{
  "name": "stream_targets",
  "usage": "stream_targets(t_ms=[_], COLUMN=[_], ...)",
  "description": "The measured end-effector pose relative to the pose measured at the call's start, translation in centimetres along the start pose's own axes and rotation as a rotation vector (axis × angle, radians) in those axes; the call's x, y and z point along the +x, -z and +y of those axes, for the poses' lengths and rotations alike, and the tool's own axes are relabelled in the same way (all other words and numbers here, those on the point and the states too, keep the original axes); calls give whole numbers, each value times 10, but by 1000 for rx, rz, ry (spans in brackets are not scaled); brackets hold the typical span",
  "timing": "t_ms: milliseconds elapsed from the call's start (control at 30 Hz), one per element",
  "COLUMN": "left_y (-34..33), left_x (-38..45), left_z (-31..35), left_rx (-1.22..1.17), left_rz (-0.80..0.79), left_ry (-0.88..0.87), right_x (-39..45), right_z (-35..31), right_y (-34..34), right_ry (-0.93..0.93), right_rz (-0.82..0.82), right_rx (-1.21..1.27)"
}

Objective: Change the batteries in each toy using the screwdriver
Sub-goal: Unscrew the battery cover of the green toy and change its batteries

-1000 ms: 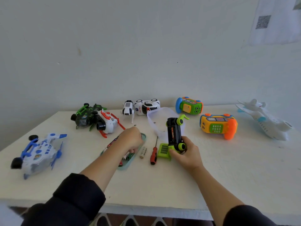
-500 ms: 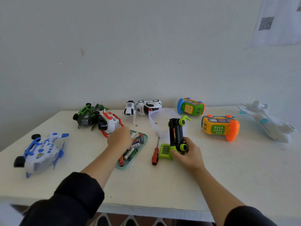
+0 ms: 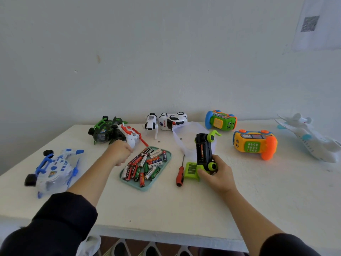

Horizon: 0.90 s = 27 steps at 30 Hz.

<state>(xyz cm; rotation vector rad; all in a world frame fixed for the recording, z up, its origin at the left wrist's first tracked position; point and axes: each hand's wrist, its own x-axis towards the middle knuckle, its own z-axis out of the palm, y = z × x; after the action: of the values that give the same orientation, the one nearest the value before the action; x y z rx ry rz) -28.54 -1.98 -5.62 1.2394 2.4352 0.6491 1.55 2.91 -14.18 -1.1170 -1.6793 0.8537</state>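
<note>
My right hand grips a black and lime-green toy car, held nose-up with its underside facing me. Its battery bay is uncovered and a battery shows inside. A lime-green cover lies against the car's lower end. The red-handled screwdriver lies on the table just left of it. A teal tray holds several loose batteries. My left hand hovers left of the tray, curled in a fist beside a white and red toy; I see nothing in it.
Other toys ring the table: a blue and white flyer, a green and black toy, a white robot dog, a police car, two phone cars and a white plane. A clear tub stands behind the car.
My left hand has pulled off the battery tray and moved left and back toward the white and red toy. The tray's batteries are now uncovered. My right hand keeps holding the car.
</note>
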Motion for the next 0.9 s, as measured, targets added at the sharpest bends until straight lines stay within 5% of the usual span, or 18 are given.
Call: stream_targets(t_ms=[233, 567, 900], left_y=[-36, -44, -55], left_x=[-10, 24, 47], left_z=[-4, 7, 27], left_rx=[319, 140, 455], left_rz=[-209, 170, -39], left_ry=[-290, -243, -236], right_x=[-1, 0, 2], right_z=[-1, 2, 2], right_y=[1, 0, 0], right_ry=[9, -1, -11], right_rz=[-6, 14, 42], right_rx=[27, 36, 42])
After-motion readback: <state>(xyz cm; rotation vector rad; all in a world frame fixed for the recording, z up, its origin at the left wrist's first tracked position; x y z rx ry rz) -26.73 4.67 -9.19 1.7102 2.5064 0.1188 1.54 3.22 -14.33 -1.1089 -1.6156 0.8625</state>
